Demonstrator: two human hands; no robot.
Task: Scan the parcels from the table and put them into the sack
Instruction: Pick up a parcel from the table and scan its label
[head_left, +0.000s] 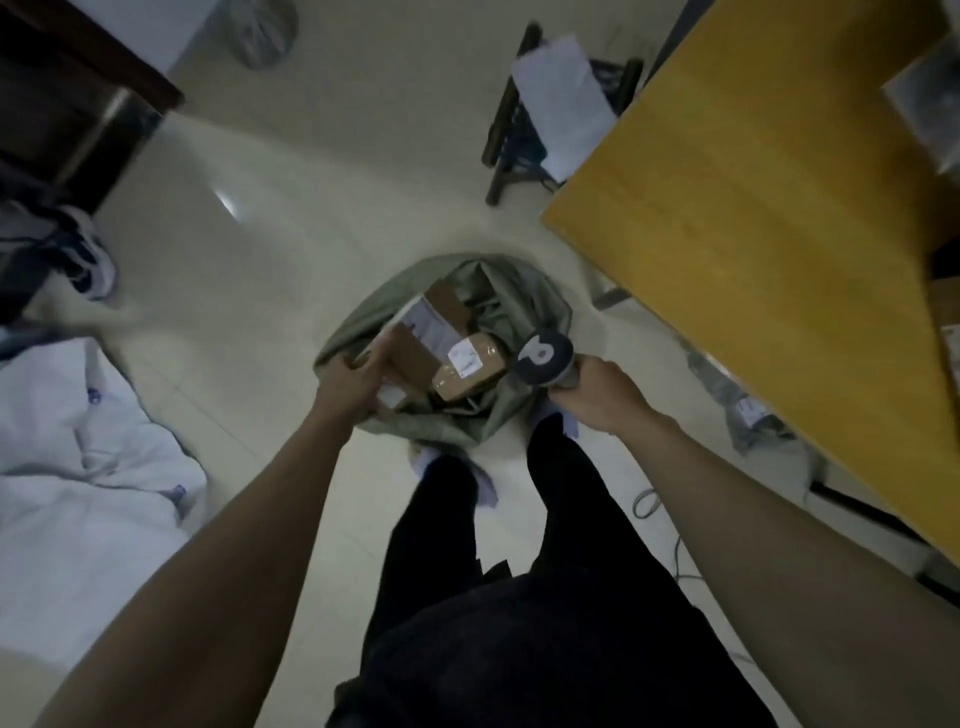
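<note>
Head view, looking down: a grey-green sack (457, 415) stands open on the pale floor (249, 322) just in front of the person's feet. Several brown cardboard parcels (467, 371) with white labels lie inside its mouth. The left hand (349, 378) grips the sack's left rim, fingers curled over the edge and touching the nearest parcel. The right hand (597, 392) clutches the right rim, bunched together with a dark piece bearing a white mark (544, 356). A yellow wooden table (769, 249) fills the right side, its corner near the sack; grey bags (748, 415) lie beneath its edge. A dark chair (511, 135) carrying white paper stands beyond. White cloth (78, 457) lies at left
</note>
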